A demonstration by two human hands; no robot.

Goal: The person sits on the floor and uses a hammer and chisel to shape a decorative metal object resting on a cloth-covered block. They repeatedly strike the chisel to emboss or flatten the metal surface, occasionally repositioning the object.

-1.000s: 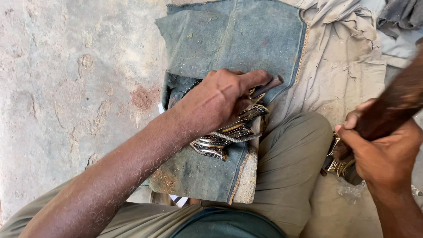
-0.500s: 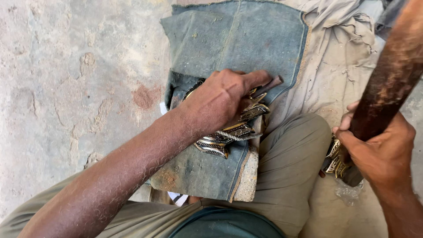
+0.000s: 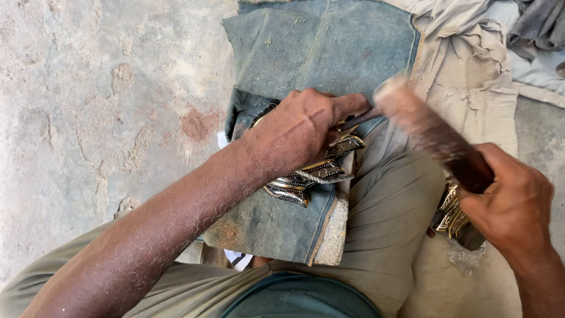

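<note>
- Two hands are mine, and both are busy.
- My left hand (image 3: pixel 300 126) presses down on a bunch of shiny metal pieces (image 3: pixel 306 175). My fingers are curled over them and hold them tight.
- These pieces are gold and silver with dark patterns. They lie on a blue-grey cloth pad (image 3: pixel 321 53), near its middle, and some poke out from under my hand at 6 o'clock.
- My right hand (image 3: pixel 511 203) is clenched around a dark wooden stick (image 3: pixel 432 132). It looks blurry. Its far end points to 10 o'clock and sits just beside my left thumb.
- More shiny pieces (image 3: pixel 452 211) sit under my right hand, at 3 o'clock from my knee.
- My leg in green trousers (image 3: pixel 385 218) is between both hands.
- Rough stone floor (image 3: pixel 100 100) is at 9 o'clock. Crumpled tan cloth (image 3: pixel 471 65) is at 1 o'clock.
</note>
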